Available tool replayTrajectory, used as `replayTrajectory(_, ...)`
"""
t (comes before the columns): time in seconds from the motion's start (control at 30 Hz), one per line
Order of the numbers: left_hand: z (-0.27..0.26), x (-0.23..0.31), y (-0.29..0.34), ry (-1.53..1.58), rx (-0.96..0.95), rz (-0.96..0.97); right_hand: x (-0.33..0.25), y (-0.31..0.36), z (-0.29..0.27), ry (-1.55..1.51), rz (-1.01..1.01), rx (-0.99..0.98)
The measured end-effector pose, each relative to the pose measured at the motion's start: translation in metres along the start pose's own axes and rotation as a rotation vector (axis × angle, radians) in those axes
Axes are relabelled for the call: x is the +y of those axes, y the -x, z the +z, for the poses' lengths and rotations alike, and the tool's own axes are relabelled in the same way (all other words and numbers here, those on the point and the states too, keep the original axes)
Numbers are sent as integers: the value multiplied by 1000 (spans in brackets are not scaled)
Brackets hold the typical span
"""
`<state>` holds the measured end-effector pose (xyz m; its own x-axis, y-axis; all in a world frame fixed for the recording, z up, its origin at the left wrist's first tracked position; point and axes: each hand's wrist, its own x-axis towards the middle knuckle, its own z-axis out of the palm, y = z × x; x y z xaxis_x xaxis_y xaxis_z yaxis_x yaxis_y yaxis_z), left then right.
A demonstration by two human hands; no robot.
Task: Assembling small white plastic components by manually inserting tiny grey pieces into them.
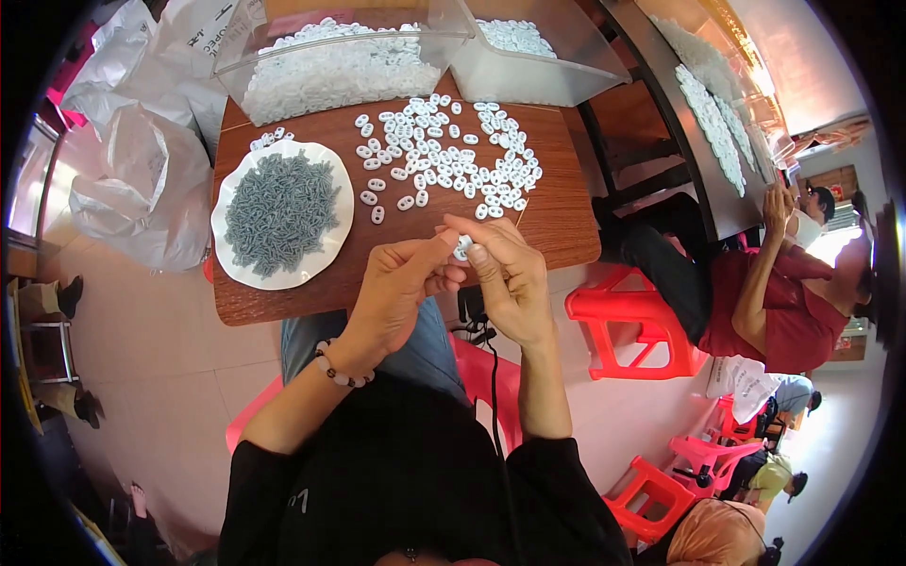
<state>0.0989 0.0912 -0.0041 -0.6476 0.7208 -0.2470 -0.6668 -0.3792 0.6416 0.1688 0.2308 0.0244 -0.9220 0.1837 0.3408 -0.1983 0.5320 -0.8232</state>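
Observation:
Just above the near edge of the brown table, my left hand [404, 278] and my right hand [510, 283] meet around one small white oval plastic piece with dark holes [462, 247]. The fingertips of both hands pinch it from either side. Many like pieces [444, 156] lie scattered on the table beyond my hands. To the left stands a white scalloped plate [226, 203] heaped with small grey-blue parts [283, 212]. Whether my fingers also hold one of those grey parts is hidden.
Two clear plastic bins [453, 57] of white pieces stand at the table's far side. White sacks [142, 179] sit on the left. At right, a person in dark red [783, 302] works at another table [703, 141], near red plastic stools [628, 325].

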Motion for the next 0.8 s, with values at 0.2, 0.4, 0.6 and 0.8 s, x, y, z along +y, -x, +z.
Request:
replayTrajectory(0.2,0,-12,8,47,2,54,-6,8,9,-123,96,118)
replayTrajectory(0.4,-6,-20,13,98,-12,69,-2,12,13,-58,94,79)
replayTrajectory(0.6,-11,-25,16,101,3,56,5,13,13,-60,96,43)
replayTrajectory(0.8,-12,-30,17,116,11,47,12,15,9,-25,105,-5)
